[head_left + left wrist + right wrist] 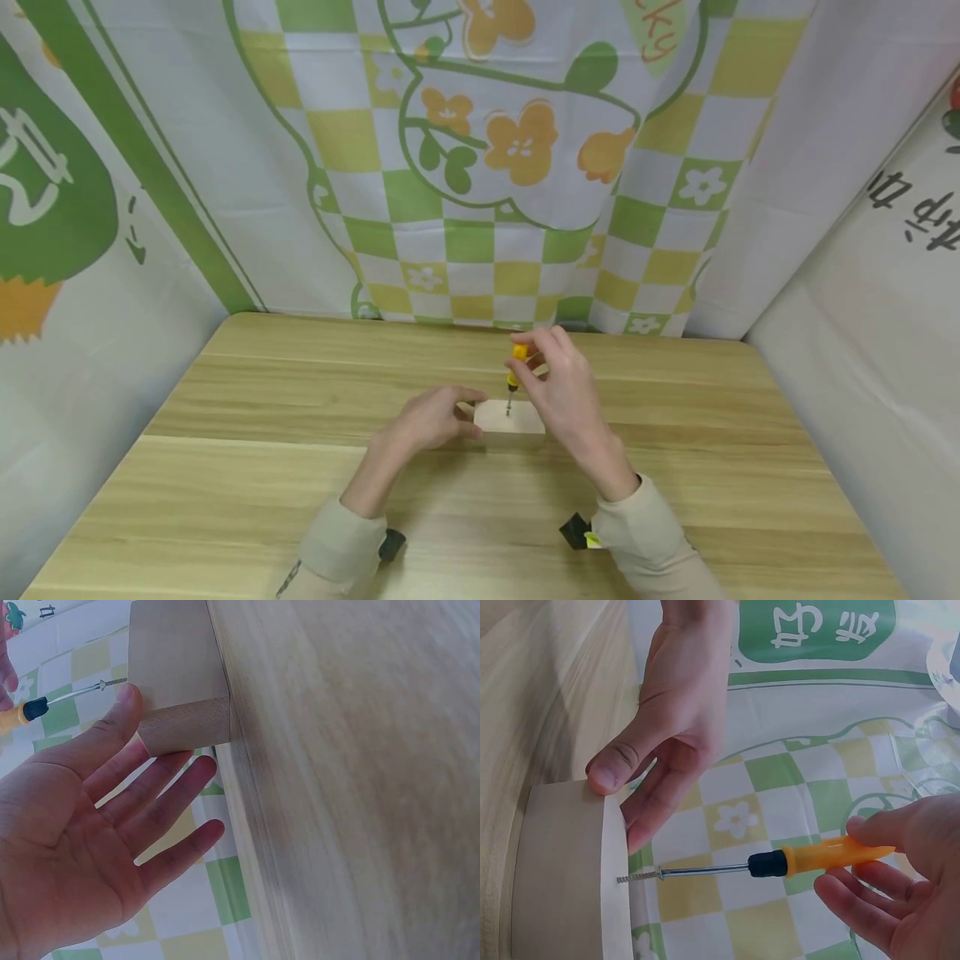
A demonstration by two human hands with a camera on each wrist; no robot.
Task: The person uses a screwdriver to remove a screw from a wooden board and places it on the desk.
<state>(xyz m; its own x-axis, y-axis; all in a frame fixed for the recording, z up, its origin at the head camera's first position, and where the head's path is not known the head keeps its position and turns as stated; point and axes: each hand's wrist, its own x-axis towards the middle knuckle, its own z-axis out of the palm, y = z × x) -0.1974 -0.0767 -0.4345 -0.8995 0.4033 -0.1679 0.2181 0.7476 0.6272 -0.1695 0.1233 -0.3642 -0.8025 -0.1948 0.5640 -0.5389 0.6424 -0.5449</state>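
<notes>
A pale wooden block (527, 420) lies on the table, its left end pinched between the thumb and fingers of my left hand (429, 420). In the left wrist view, the thumb is at the block's upper edge and the other fingertips reach round its far side. My right hand (572, 393) grips the yellow handle of a screwdriver (817, 856), thumb on one side and fingers on the other. The shaft stands nearly upright over the block. Its tip meets the head of a screw (639, 877), whose point is at the block's top face, with much of the thread showing.
The wood-grain table (247, 492) runs out to both sides. A green-and-yellow checked curtain (480, 242) hangs just behind its back edge, and white printed sheets (862, 333) flank it. Dark devices (576, 531) hang by the cuffs.
</notes>
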